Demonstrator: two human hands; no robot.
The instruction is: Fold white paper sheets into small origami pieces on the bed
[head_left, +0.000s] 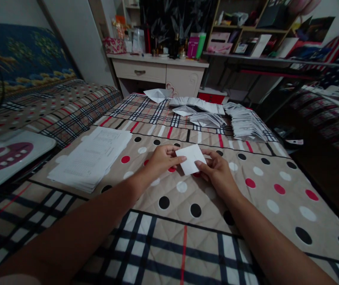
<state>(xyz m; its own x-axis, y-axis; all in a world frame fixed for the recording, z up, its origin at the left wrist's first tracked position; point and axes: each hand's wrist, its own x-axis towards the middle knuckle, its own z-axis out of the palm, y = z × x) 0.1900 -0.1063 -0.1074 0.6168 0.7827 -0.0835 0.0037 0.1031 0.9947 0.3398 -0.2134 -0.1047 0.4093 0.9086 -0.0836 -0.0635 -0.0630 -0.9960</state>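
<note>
Pinching a paper square [190,159] are the left hand [164,159] and right hand [219,172]; sheets [94,157] lie left. Far papers [244,123] seem folded.

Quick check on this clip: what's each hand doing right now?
Left hand: closed, pinching the folded white paper by its left edge.
Right hand: closed, pinching the same paper by its right edge.
</note>
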